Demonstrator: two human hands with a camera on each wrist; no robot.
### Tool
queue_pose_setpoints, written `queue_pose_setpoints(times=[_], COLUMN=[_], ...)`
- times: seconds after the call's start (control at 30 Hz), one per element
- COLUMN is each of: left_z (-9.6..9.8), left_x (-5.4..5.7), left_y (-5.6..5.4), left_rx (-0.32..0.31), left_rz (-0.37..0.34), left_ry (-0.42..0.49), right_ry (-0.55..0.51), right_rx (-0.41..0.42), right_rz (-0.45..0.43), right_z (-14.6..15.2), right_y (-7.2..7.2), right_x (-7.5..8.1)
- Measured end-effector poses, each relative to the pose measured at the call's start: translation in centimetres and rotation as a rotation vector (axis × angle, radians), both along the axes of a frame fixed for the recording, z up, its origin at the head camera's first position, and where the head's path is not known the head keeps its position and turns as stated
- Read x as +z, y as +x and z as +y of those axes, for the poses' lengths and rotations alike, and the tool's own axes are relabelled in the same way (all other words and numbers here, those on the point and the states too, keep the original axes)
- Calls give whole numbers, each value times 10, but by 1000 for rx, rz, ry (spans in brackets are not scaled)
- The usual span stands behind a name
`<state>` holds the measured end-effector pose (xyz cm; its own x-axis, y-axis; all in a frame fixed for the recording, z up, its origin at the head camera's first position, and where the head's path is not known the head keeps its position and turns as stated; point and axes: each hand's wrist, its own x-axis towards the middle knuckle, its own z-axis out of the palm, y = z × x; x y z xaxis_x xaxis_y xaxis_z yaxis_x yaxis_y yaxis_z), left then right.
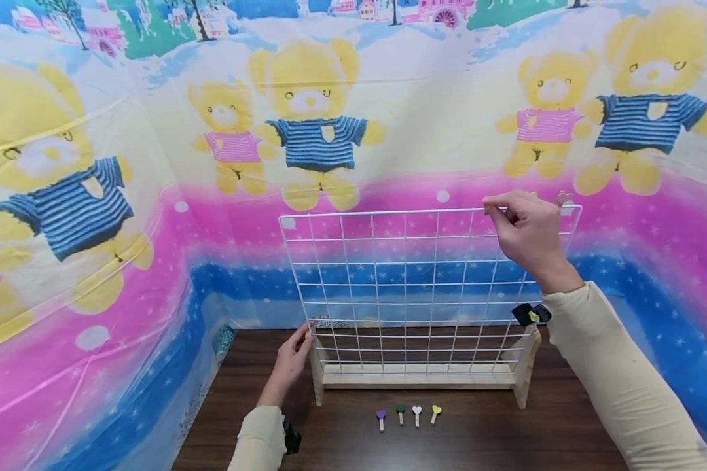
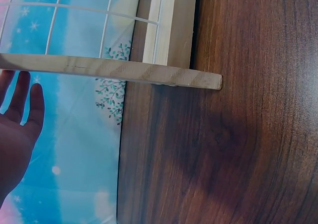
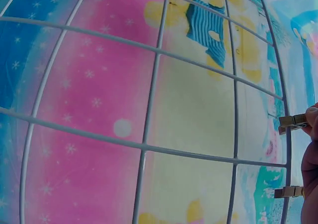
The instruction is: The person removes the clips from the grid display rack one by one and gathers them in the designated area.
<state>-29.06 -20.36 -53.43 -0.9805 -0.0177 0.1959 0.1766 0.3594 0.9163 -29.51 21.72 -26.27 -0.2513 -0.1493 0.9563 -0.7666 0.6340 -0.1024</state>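
Note:
A white wire grid panel [image 1: 404, 284] stands upright in a wooden stand [image 1: 418, 378]. At its top wire, toward the right end, my right hand [image 1: 530, 229] pinches a small wooden clothespin [image 3: 294, 120]; the clothespin's jaws are at the wire. Another clothespin [image 3: 289, 191] is clipped on the same wire beside it, partly behind the hand. My left hand [image 1: 291, 360] rests with fairly straight fingers [image 2: 36, 102] against the stand's left side piece [image 2: 124, 70]. In front of the stand lie several heart-topped clothespins: purple [image 1: 381, 418], dark green [image 1: 400, 413], white [image 1: 417, 415] and yellow [image 1: 436, 413].
The stand sits on a dark wood-grain table [image 1: 342, 445]. Behind and at both sides hangs a printed cloth [image 1: 424, 144] with teddy bears. Black straps [image 1: 530, 314] are on both wrists.

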Motion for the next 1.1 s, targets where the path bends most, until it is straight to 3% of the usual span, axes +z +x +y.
queue_pose_setpoints(times=[0.13, 0.37, 0.53, 0.63, 0.73, 1.1], left_z=[0, 3, 2, 1, 0, 0], left_x=[0, -1, -1, -1, -2, -1], left_y=[0, 1, 0, 1, 1, 0], left_rx=[-1, -3, -4, 7, 13, 0], left_rz=[1, -15, -7, -3, -2, -4], left_ry=[4, -15, -12, -8, -8, -8], right_ry=[-44, -333, -458, -441, -395, -251], right_rx=[18, 58, 139, 161, 166, 123], right_rz=[-39, -377, -410, -429, -465, -563], right_z=[0, -1, 3, 4, 7, 15], right_y=[1, 10, 17, 20, 21, 35], right_x=[-1, 5, 25, 33, 31, -4])
